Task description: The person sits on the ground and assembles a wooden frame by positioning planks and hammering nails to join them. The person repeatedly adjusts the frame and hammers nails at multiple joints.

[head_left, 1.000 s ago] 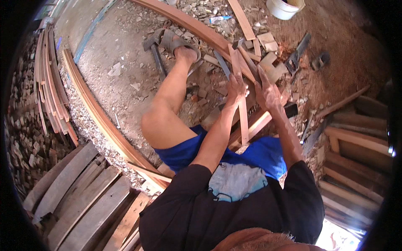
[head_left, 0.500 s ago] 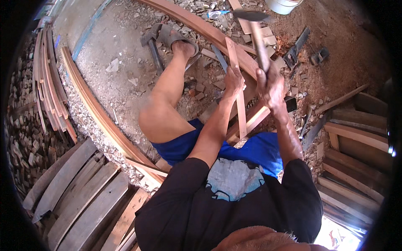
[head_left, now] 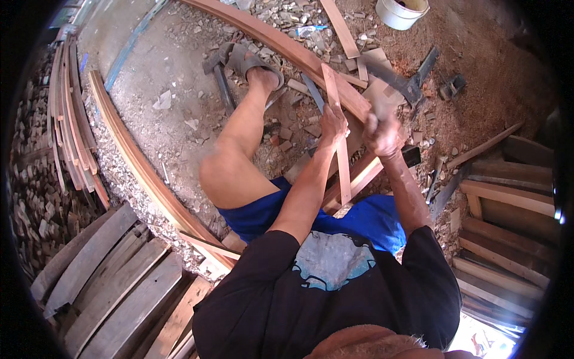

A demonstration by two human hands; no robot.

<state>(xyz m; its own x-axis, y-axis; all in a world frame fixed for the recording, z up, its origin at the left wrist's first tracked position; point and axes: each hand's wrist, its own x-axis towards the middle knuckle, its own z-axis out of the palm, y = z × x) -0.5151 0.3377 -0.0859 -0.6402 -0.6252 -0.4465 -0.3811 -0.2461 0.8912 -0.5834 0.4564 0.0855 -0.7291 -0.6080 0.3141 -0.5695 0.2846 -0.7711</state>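
Note:
My left hand (head_left: 333, 124) is closed round a thin flat wooden strip (head_left: 343, 160), which crosses a long wooden beam (head_left: 299, 52) at a slant. In my right fist is a hammer (head_left: 387, 106). Motion smears its handle and dark head, which lie just beyond the knuckles. My right hand (head_left: 384, 136) is over the beam, a short way right of the left hand. A grey blade-like piece (head_left: 313, 90) lies beside the strip, partly hidden.
A second hammer (head_left: 222, 85) lies by my sandalled foot (head_left: 257, 66). Dark tools (head_left: 415, 87) and a white bucket (head_left: 402, 13) are at the far right. Curved planks (head_left: 131, 299) are stacked at the left, boards (head_left: 508, 197) at the right. Wood chips litter the ground.
My right hand has swung the hammer; its head has come down nearer to the hand. My left hand and the strip have stayed nearly in place, while the view has shifted slightly.

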